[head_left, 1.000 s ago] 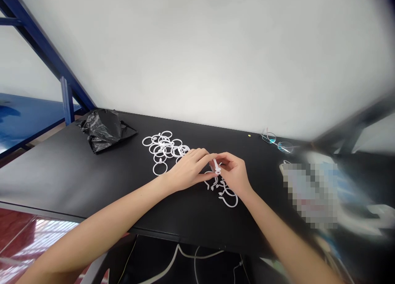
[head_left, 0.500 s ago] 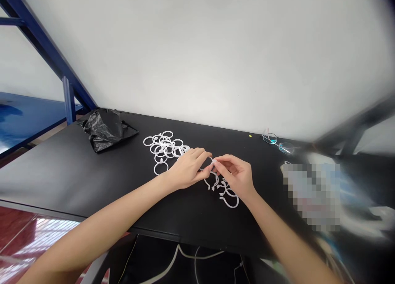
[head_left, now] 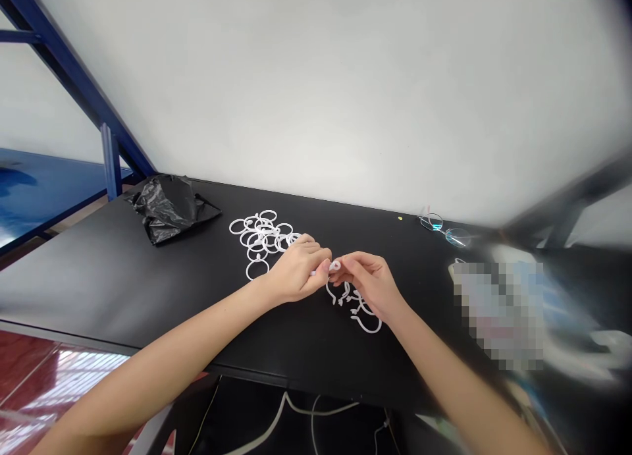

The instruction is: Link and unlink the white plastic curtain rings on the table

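Note:
A white plastic ring (head_left: 336, 265) is between my two hands, mostly covered by fingers. My left hand (head_left: 301, 267) is closed around it, its thumb pressed against the index finger. The fingertips of my right hand (head_left: 368, 277) pinch at the ring's end from the other side. Under and beside my right hand lie several opened white rings (head_left: 369, 330), their ends apart. To the left of my left hand is a loose pile of closed white rings (head_left: 261, 234), partly hidden behind that hand.
A crumpled black plastic bag (head_left: 170, 208) lies at the back left of the black table (head_left: 162, 290). Eyeglasses (head_left: 444, 232) sit at the back right, near a small yellow bit (head_left: 399, 218). A blurred plastic package (head_left: 557, 310) is on the right. Cables (head_left: 276, 419) hang below the front edge.
Both hands have turned slightly, and the ring between them has tilted, so less of its loop shows. My left hand has closed further around it. The rings on the table lie unchanged.

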`<state>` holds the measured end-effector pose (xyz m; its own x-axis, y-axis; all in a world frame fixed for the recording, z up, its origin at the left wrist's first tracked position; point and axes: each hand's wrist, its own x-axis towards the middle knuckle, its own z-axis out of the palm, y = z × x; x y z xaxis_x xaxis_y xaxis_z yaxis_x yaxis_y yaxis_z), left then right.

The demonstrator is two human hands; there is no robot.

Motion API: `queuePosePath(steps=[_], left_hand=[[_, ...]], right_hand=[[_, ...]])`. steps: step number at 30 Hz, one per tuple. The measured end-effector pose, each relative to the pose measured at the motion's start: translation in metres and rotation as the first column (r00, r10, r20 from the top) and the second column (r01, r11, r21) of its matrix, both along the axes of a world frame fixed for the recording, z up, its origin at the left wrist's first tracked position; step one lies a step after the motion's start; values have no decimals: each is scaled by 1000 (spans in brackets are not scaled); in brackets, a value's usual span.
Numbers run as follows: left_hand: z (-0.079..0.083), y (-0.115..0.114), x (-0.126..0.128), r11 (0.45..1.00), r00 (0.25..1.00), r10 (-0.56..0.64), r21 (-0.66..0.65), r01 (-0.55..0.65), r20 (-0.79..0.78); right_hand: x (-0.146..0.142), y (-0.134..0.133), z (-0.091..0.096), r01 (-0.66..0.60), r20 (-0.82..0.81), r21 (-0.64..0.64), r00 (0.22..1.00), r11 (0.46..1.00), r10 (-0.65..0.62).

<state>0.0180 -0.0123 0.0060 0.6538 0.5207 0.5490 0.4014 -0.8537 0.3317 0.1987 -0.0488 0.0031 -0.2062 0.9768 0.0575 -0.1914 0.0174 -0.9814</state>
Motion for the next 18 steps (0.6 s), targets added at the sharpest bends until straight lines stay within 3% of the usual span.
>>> queuePosePath(steps=[3, 6, 13, 18], left_hand=[[4, 8, -5, 994, 993, 102, 49, -99, -67], [5, 19, -13, 975, 966, 216, 75, -207, -140], [-10, 40, -26, 937, 902, 331, 214, -278, -278], [-15, 41, -28, 914, 862, 393, 241, -326, -321]], right_hand=[[15, 8, 2, 92, 156, 34, 983, 995, -96], [36, 18, 1, 232, 370, 171, 886, 958, -281], [63, 30, -13, 38, 715, 277, 660, 960, -232], [61, 32, -20, 83, 749, 379, 558, 922, -358]])
